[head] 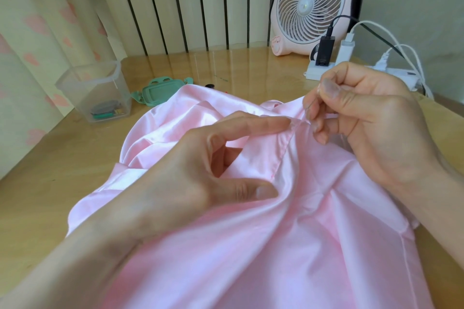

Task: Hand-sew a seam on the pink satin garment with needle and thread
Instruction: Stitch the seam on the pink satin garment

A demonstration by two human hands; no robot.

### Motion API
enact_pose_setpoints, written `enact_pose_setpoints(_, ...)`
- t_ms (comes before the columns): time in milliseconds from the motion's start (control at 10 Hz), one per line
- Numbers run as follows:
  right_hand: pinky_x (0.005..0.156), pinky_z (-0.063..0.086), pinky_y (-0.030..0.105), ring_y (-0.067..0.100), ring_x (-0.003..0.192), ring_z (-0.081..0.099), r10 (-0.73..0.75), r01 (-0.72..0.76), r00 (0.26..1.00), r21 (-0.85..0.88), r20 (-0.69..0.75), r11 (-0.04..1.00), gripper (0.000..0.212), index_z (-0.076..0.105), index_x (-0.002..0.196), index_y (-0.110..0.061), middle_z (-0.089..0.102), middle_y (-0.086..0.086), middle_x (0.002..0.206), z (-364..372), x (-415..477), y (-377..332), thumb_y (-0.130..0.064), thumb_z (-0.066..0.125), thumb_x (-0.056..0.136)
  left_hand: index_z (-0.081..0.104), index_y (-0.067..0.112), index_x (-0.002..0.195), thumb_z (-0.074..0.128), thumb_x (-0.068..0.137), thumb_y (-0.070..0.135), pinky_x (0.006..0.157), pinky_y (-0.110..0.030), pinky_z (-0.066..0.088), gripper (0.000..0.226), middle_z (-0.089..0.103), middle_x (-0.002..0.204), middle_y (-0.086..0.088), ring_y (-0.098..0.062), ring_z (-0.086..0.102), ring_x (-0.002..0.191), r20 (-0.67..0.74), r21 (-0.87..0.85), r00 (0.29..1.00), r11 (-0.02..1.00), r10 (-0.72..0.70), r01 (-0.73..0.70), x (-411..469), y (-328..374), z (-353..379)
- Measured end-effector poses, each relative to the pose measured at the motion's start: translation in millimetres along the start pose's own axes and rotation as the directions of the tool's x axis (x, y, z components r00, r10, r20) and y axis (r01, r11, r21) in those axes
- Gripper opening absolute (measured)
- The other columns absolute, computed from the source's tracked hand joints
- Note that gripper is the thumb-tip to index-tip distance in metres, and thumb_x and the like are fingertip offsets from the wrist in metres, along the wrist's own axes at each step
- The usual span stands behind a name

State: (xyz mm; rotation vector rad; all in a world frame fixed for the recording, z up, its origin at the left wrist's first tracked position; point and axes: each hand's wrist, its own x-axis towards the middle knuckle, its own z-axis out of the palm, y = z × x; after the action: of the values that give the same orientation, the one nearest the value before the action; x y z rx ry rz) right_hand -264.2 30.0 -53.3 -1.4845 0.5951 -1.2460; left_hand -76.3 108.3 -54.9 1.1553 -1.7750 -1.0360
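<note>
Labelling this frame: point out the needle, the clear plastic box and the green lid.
needle [310, 103], head view, lower shaft.
clear plastic box [75, 90], head view, front wall.
green lid [160, 90], head view, flat centre.

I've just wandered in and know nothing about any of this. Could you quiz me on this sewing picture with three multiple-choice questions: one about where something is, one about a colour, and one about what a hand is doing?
1. Where does the fan stand on the table?
A) at the near left edge
B) in the middle
C) at the far right, at the back

2. What colour is the lid beside the clear box?
A) red
B) green
C) black

3. What is the right hand doing?
A) pinching the needle
B) lying flat
C) holding scissors

Answers:
1 C: it stands at the back, beyond the right hand, next to the power strip.
2 B: the lid is mint green.
3 A: thumb and fingertips pinch the needle just above the garment.
</note>
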Motion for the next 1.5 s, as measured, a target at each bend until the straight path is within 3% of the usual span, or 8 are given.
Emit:
enact_pose_setpoints(700,0.042,0.038,0.018,0.009,0.045,0.047,-0.014,0.016,0.997,0.022,-0.077,1.000,0.009,0.053,0.067,-0.008,0.057,0.000,0.054,1.5,0.9,5.4,-0.007,0.057,0.075,0.057,0.021,0.127,0.072,0.066,0.012,0.100,-0.033,0.045,0.063,0.064,0.125,0.005,-0.012,0.058,0.117,0.031,-0.048,0.999,0.998,-0.025,0.026,-1.2,-0.6,3.4)
enact_pose_setpoints(1100,0.041,0.036,0.018,0.009,0.046,0.045,0.040,-0.036,0.991,0.032,-0.130,0.999,0.021,0.050,0.067,-0.008,0.055,0.000,0.055,-0.3,2.5,4.5,-0.002,0.049,0.087,0.058,0.021,0.127,0.071,0.068,0.009,0.098,-0.027,0.046,0.061,0.063,0.125,0.006,-0.011,0.058,0.117,0.038,-0.053,0.999,0.999,-0.001,0.003,-0.7,2.2,2.4)
enact_pose_setpoints(1300,0.041,0.039,0.019,0.012,0.052,0.053,0.117,-0.118,0.993,0.047,0.008,0.992,0.011,0.050,0.071,-0.006,0.066,0.008,0.067,-1.7,2.8,-3.6,-0.015,0.056,0.072,0.060,0.021,0.125,0.068,0.075,0.004,0.100,-0.043,0.043,0.053,0.064,0.125,0.006,-0.025,0.058,0.117,0.034,-0.121,0.999,0.992,-0.016,0.020,-1.9,-0.6,-0.2)
enact_pose_setpoints(1400,0.040,0.039,0.020,0.015,0.049,0.049,0.124,-0.126,0.990,0.030,0.074,0.992,0.011,0.053,0.069,-0.008,0.062,0.007,0.059,-2.3,2.2,-5.7,-0.015,0.060,0.070,0.063,0.023,0.123,0.064,0.080,0.008,0.104,-0.054,0.034,0.046,0.065,0.124,0.002,-0.035,0.052,0.120,0.007,-0.110,1.000,0.994,0.000,0.001,-2.2,-2.2,-3.2)
enact_pose_setpoints(1500,0.047,0.038,0.021,0.019,0.054,0.046,0.091,-0.076,0.982,-0.098,0.164,0.992,0.009,0.064,0.066,-0.015,0.059,0.012,0.063,-4.7,2.3,-3.4,-0.015,0.073,0.066,0.064,0.021,0.120,0.062,0.081,0.007,0.102,-0.058,0.036,0.042,0.065,0.123,0.003,-0.039,0.054,0.116,0.011,-0.129,1.000,0.991,-0.014,0.016,-1.7,-0.5,-3.8)
